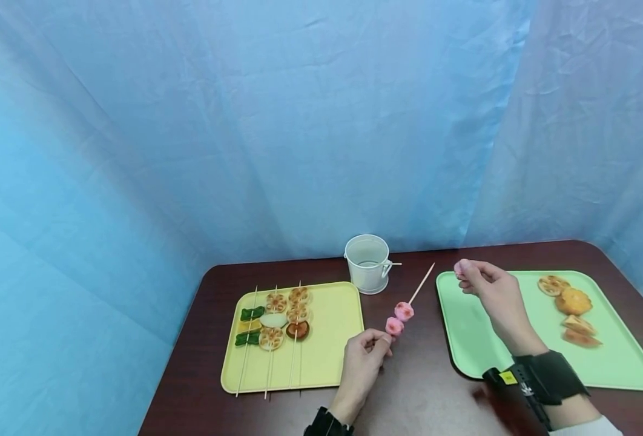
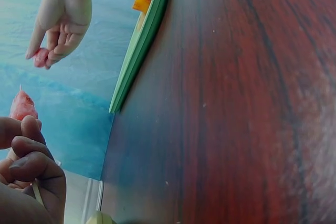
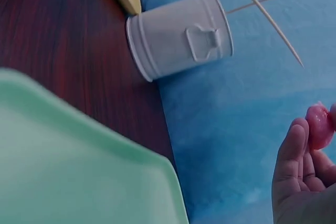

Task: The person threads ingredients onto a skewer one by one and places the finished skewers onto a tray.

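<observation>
My left hand [image 1: 363,363] grips a wooden skewer [image 1: 422,282] near its lower end, its bare point slanting up to the right. Two pink ball-shaped food pieces [image 1: 404,311] are threaded on it, the lower one right at my fingertips. Between thumb and fingers my right hand [image 1: 498,300] pinches a loose pink piece [image 3: 320,126], held above the left end of the green tray [image 1: 523,281]. In the right wrist view the skewer's tip is a short gap away from that piece.
A yellow tray [image 1: 332,345] on the left bears several skewers of vegetable pieces. Behind stands a small white bucket [image 1: 367,266] with a skewer leaning out of it. Several loose food pieces [image 1: 573,301] lie on the green tray's right side. A blue curtain hangs behind the dark table [image 1: 191,375].
</observation>
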Motion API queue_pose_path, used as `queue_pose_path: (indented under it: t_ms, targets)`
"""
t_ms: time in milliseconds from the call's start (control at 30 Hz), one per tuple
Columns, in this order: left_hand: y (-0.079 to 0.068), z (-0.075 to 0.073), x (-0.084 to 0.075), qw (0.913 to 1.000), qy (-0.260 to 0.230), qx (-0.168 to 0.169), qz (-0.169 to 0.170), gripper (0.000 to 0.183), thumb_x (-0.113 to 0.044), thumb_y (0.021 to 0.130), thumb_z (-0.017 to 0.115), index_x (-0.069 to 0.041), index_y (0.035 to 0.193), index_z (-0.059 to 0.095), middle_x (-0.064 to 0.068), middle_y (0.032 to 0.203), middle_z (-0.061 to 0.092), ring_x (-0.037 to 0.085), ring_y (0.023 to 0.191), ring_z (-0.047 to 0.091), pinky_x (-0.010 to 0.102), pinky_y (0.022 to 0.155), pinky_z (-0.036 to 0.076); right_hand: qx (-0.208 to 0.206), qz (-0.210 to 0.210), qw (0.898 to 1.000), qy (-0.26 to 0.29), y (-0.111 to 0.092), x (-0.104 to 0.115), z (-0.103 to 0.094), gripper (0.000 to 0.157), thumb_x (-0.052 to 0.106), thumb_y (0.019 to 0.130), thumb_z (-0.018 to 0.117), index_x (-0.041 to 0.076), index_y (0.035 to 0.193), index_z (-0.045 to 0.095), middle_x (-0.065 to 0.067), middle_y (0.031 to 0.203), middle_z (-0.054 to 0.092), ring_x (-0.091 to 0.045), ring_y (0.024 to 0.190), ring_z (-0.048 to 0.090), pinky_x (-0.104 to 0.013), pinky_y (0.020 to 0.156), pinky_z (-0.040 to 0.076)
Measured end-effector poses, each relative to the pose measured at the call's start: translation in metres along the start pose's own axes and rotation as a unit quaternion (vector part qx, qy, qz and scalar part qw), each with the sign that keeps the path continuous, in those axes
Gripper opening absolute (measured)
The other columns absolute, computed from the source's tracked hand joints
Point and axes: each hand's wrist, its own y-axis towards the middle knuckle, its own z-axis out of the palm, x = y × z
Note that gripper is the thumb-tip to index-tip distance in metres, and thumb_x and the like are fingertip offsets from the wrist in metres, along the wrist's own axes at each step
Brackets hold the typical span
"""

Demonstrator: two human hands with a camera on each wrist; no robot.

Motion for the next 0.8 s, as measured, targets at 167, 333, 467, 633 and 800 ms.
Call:
queue_pose_path:
  t_ms: [167, 333, 467, 633, 800]
  targets:
    - [-0.006, 0.000, -0.012, 0.9999, -0.005, 0.006, 0.013, 0.014, -0.007, 0.090, 0.061, 0.002, 0.082, 0.069, 0.009, 0.065, 0.061, 0.002, 0.048, 0.041, 0.013, 0.043, 0.034, 0.014, 0.032, 0.998, 0.060, 0.004, 0.004, 0.007, 0.056, 0.040, 0.092, 0.059, -0.010, 0.118, 0.058, -0.003, 0.096, 0.065, -0.010, 0.082, 0.064, -0.020, 0.072, 0.054]
    - [-0.003, 0.002, -0.003, 0.9996, -0.010, 0.025, 0.007, 0.017, -0.007, 0.090, 0.061, 0.007, 0.086, 0.069, 0.008, 0.064, 0.061, 0.006, 0.049, 0.042, 0.016, 0.042, 0.035, 0.007, 0.046, 0.996, 0.077, 0.008, 0.006, 0.011, 0.054, 0.040, 0.091, 0.060, -0.007, 0.116, 0.059, -0.005, 0.096, 0.065, -0.010, 0.081, 0.064, -0.022, 0.073, 0.054]
    - [0.003, 0.005, 0.013, 0.9996, -0.008, 0.028, -0.001, 0.017, -0.011, 0.090, 0.062, 0.003, 0.086, 0.070, 0.007, 0.064, 0.061, 0.008, 0.048, 0.043, 0.019, 0.042, 0.037, -0.002, 0.045, 0.996, 0.073, 0.010, 0.007, 0.014, 0.052, 0.041, 0.090, 0.062, -0.006, 0.114, 0.061, -0.002, 0.093, 0.065, -0.011, 0.079, 0.064, -0.023, 0.072, 0.054]
    - [0.004, 0.006, 0.016, 0.9996, -0.010, 0.026, 0.002, 0.016, -0.011, 0.090, 0.062, 0.002, 0.085, 0.070, 0.011, 0.064, 0.062, 0.009, 0.047, 0.043, 0.019, 0.041, 0.037, 0.004, 0.029, 0.997, 0.075, 0.010, 0.009, 0.017, 0.047, 0.038, 0.091, 0.062, -0.004, 0.112, 0.062, 0.000, 0.090, 0.066, -0.009, 0.077, 0.064, -0.023, 0.070, 0.055]
    - [-0.002, 0.004, 0.000, 0.9995, -0.015, 0.024, 0.014, 0.013, -0.005, 0.089, 0.061, 0.000, 0.081, 0.070, 0.014, 0.063, 0.061, 0.009, 0.047, 0.042, 0.018, 0.041, 0.036, 0.024, 0.006, 0.996, 0.084, 0.009, 0.011, 0.019, 0.042, 0.032, 0.091, 0.063, -0.004, 0.113, 0.063, -0.003, 0.092, 0.068, -0.009, 0.077, 0.065, -0.023, 0.070, 0.055]
